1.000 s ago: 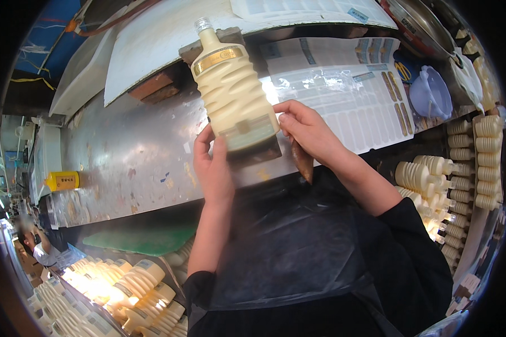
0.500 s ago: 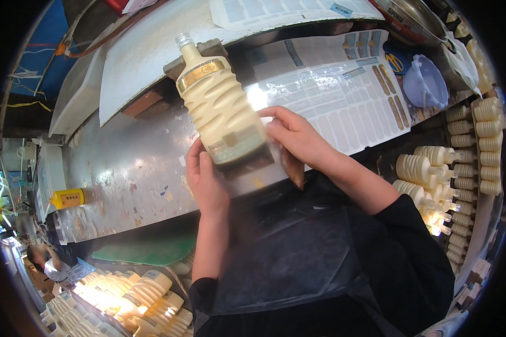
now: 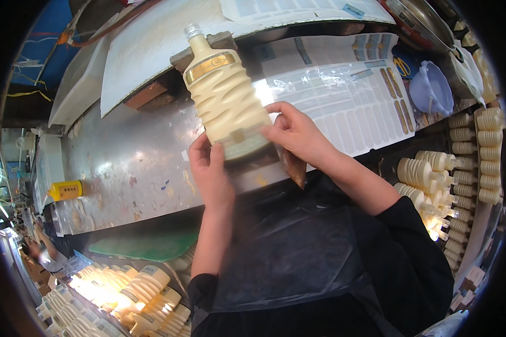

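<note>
A cream-coloured bottle (image 3: 224, 98) with wavy ridges lies with its clear threaded neck pointing away from me. A gold label (image 3: 209, 66) bands its shoulder, and a pale label strip (image 3: 239, 136) with a darker square crosses its lower end. My left hand (image 3: 211, 168) holds the lower left corner, thumb on the front and fingers along the side. On the opposite side, my right hand (image 3: 295, 133) grips the lower right edge, its thumb pressed on the label strip. Beneath the right hand is a brown pointed piece (image 3: 293, 168). The bottle's shoulder leans against a grey block (image 3: 222, 41).
Label sheets (image 3: 343, 95) are spread on the metal table (image 3: 123, 185) at the right. A lilac bucket (image 3: 431, 90) stands beyond them. At the far left lies a yellow bottle (image 3: 66, 190). Similar cream bottles are stacked at the lower left (image 3: 146, 289) and right (image 3: 419, 174).
The bottle's lower end has risen slightly and turned, so less of its dark base shows. My left thumb has come onto its front, and the right thumb now presses the label strip.
</note>
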The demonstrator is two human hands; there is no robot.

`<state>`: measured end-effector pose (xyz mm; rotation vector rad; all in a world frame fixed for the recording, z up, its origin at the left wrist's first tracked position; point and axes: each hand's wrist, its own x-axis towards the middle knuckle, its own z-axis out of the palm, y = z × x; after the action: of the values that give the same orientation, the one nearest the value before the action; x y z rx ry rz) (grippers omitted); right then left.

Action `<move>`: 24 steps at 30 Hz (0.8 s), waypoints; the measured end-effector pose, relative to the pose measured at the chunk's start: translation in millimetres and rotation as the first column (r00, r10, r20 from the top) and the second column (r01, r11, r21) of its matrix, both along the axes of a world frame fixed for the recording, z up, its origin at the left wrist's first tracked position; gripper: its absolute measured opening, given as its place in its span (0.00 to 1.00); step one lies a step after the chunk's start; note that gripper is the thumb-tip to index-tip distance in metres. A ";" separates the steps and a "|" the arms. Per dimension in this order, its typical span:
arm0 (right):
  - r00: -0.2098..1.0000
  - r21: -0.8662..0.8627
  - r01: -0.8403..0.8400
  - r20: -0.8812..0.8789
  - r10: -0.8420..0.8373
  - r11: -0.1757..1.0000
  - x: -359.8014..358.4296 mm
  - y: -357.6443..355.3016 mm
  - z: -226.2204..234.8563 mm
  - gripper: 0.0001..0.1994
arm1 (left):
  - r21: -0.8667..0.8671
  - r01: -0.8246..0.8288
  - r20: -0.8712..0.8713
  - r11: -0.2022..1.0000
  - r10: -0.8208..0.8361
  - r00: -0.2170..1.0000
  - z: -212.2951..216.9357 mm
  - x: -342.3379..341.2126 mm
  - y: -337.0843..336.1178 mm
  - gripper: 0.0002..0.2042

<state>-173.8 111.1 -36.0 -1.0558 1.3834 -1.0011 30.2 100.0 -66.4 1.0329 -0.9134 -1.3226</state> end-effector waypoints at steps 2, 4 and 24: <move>1.000 -0.006 0.002 0.018 -0.002 1.000 -0.6 0.1 -3.1 0.20 | 0.001 0.000 -0.004 1.000 0.000 1.000 -1.1 -0.2 0.0 0.18; 0.999 -0.019 0.000 0.032 0.000 1.000 -0.9 -0.5 -4.4 0.19 | -0.004 0.002 -0.008 1.000 -0.002 1.000 -2.5 0.2 -0.1 0.18; 0.735 -0.647 -0.330 -0.633 -0.243 0.687 10.0 -7.3 61.3 0.15 | -0.028 0.126 0.371 0.992 -0.107 0.923 12.1 0.1 5.2 0.38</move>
<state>-163.9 103.8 25.3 -2.2580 1.5212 -1.2257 30.3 105.2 -54.3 1.2266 -1.3025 -1.2142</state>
